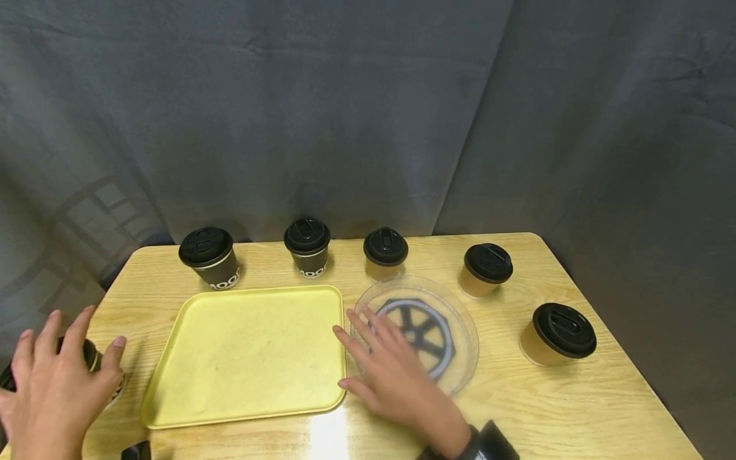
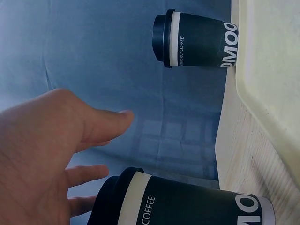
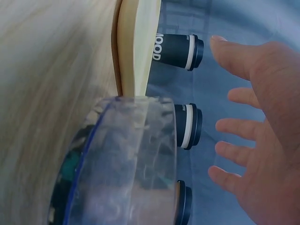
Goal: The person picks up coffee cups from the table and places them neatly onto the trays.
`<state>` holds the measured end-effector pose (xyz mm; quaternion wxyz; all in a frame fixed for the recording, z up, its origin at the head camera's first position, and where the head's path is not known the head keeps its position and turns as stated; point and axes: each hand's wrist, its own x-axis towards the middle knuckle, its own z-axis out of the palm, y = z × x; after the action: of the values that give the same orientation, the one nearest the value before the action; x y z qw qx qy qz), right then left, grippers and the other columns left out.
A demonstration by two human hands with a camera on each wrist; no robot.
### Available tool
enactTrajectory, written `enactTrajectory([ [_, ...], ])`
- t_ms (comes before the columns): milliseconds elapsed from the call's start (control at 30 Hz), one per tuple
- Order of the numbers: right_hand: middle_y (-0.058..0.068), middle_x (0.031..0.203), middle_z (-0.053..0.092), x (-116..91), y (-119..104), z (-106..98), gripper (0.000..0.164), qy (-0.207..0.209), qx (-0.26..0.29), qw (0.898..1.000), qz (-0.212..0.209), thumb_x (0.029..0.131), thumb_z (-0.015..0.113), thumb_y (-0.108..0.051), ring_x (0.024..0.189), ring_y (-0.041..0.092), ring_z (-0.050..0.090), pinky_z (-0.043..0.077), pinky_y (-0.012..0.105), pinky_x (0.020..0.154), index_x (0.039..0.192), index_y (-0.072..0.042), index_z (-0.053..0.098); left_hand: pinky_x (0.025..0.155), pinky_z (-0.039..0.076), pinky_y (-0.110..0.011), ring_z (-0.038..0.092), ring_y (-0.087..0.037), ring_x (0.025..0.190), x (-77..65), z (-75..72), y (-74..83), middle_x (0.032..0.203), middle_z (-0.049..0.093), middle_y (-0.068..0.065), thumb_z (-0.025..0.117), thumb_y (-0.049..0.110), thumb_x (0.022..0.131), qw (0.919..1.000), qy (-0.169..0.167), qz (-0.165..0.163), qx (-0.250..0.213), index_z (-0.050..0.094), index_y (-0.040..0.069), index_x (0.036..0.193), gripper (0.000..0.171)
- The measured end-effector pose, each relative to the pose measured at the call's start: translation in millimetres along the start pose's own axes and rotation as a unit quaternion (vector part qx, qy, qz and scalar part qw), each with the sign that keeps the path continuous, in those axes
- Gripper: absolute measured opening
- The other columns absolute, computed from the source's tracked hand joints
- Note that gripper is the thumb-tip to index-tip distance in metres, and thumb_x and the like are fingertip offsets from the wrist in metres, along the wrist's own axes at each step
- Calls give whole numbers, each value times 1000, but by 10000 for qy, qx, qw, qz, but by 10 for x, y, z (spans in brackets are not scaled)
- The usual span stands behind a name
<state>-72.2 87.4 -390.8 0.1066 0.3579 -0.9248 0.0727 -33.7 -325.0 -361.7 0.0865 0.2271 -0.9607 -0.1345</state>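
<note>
My left hand (image 1: 60, 377) hovers with spread fingers at the table's left side, beside and over a black paper coffee cup (image 2: 187, 201) with a black lid. That cup is partly hidden behind the hand in the head view. In the left wrist view the thumb stands apart from the lid and nothing is gripped. My right hand (image 1: 391, 367) is above the left part of a clear round plastic container (image 1: 470, 345), fingers extended and apart. Through the container shows a dark wheel-like pattern with spokes. The right palm (image 3: 272, 164) holds nothing.
A yellow tray (image 1: 247, 358) lies left of the container. Behind it stand two lidded black cups (image 1: 221, 273) (image 1: 311, 260). Three lidded brown cups (image 1: 384, 269) (image 1: 476, 283) (image 1: 537, 348) curve around the container's back and right. A grey curtain (image 1: 322, 115) hangs behind the table.
</note>
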Motion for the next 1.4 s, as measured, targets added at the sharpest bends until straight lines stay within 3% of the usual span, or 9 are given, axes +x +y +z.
enactTrajectory([
  [267,8,161,27,-7,-63,43,72,87,2,9996,-252,92,53,-58,149,32,25,26,48,120,152,-24,33,101,-4,-85,-16,-49,147,6,-1,-13,161,-9,-25,48,43,98,10000,-29,-40,7,13,8,155,75],
  [600,6,164,18,-26,-147,65,72,-93,-4,9992,-392,94,49,-58,152,29,16,25,47,120,154,-25,28,100,-6,-85,-18,-48,146,5,-20,-5,161,-10,-24,46,41,99,9999,-103,-60,-22,12,9,156,73],
  [1067,8,162,24,-21,-215,115,72,-10,-178,9979,-617,93,50,-58,149,30,25,31,48,118,153,-23,31,103,-4,-84,-19,-47,147,3,-27,-29,161,-12,-22,46,42,99,9996,-131,-239,9,12,10,156,74],
  [1400,7,162,24,-44,-321,136,72,-141,-21,9970,-759,95,49,-56,150,29,24,33,46,117,155,-23,26,102,-1,-84,-17,-48,147,22,-23,-64,161,-12,-22,45,43,99,9993,-159,-336,-30,12,9,156,74],
])
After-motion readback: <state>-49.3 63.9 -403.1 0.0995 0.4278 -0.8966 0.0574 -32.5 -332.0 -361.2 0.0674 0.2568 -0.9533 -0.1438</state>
